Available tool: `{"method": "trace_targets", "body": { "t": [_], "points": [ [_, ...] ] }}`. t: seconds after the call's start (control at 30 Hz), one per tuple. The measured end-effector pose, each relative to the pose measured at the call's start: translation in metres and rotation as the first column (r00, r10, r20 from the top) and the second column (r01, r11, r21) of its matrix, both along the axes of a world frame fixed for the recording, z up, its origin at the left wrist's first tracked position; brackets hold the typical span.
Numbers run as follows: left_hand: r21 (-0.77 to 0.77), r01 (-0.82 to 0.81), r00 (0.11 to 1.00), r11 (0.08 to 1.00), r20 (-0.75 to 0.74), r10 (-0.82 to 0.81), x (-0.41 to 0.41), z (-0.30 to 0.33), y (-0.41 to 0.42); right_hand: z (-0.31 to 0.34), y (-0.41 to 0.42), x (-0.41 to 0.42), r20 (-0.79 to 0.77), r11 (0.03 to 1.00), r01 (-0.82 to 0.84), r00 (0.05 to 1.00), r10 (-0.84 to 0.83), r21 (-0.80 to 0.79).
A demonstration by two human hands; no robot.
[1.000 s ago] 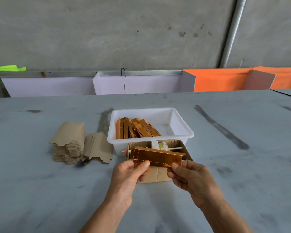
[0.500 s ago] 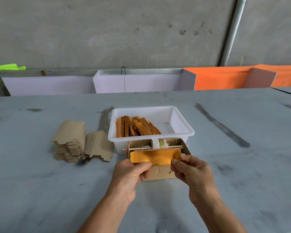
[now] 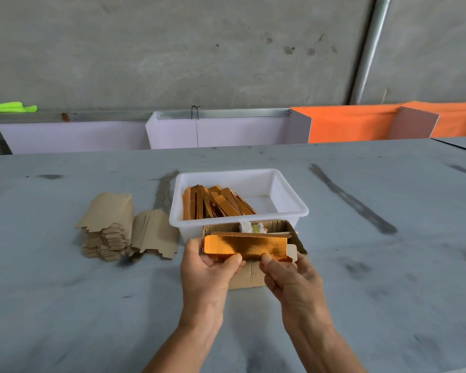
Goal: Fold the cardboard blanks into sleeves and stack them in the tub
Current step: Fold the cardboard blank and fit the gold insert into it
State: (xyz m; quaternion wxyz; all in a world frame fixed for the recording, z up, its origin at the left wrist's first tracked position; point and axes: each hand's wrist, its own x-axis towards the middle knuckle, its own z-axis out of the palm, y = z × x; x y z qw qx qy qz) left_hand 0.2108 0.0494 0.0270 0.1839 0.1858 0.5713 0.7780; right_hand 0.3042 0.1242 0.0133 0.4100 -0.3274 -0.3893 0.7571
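Note:
I hold a shiny gold cardboard sleeve point(image 3: 245, 247) flat and level in front of me, just above a small brown cardboard box point(image 3: 293, 232). My left hand point(image 3: 210, 275) pinches its lower left edge between thumb and fingers. My right hand point(image 3: 293, 284) pinches its lower right edge the same way. Behind it stands the white plastic tub point(image 3: 288, 196), with several folded gold sleeves point(image 3: 215, 201) leaning in its left half. Flat brown blanks point(image 3: 108, 224) lie stacked to the left of the tub, a second smaller pile point(image 3: 154, 232) beside them.
The small brown cardboard box holds a thin stick and bits of white and yellow material point(image 3: 253, 227). White and orange partition boards point(image 3: 226, 130) line the far edge of the grey table point(image 3: 388, 265). A concrete wall and a metal pipe point(image 3: 369, 49) stand behind.
The sleeve has turned from tilted to flat and level, its glossy gold face now toward me. Both hands shifted slightly while keeping their pinch on the lower edge.

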Motion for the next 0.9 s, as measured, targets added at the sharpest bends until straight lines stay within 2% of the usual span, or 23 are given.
{"method": "trace_targets", "body": {
  "t": [0.17,0.53,0.6,0.73,0.9],
  "points": [
    [-0.038,-0.037,0.998,0.999,-0.043,0.036,0.007,-0.009,0.006,-0.002,-0.005,-0.010,-0.045,0.992,-0.083,0.996,0.079,-0.092],
    [-0.018,0.079,0.962,0.997,0.265,-0.071,0.003,-0.024,0.010,-0.010,-0.006,-0.013,-0.110,0.978,-0.112,0.990,0.093,-0.178],
    [-0.021,0.046,0.969,0.999,0.243,-0.040,0.004,-0.024,0.009,-0.011,-0.007,-0.013,-0.102,0.979,-0.112,0.990,0.095,-0.171],
    [-0.023,-0.009,0.998,1.000,0.056,0.010,0.005,-0.019,0.007,-0.008,-0.008,-0.012,-0.054,0.982,-0.118,0.992,0.112,-0.144],
    [-0.030,-0.011,0.999,0.999,0.049,0.012,0.003,-0.015,0.004,-0.007,-0.006,-0.012,-0.114,0.976,-0.126,0.988,0.107,-0.175]
  ]
}}
